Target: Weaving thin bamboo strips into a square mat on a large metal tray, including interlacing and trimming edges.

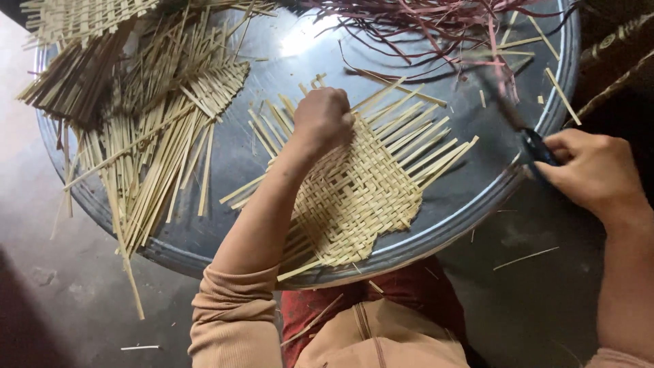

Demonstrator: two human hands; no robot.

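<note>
Landmark: round metal tray, dark and shiny, resting over the person's lap.
Mat: a half-woven mat of pale flat strips lies on the near middle of the tray, its near edge hanging slightly over the rim.
Progress: the centre is tightly plaited; loose strip ends stick out unwoven along the far and right sides, so by my reading the edges remain to be woven or trimmed.
Direction: the mat's long axis runs diagonally, from near-left to far-right of the tray; the free ends fan toward the far right.
Left hand: closed into a fist, pressing down on the mat's far-left corner.
Right hand: off the tray's right rim, clamped around a dark-handled tool; its blade is blurred.
Spare material: pale cut strips heaped on the tray's left; reddish strips at its far edge.
</note>
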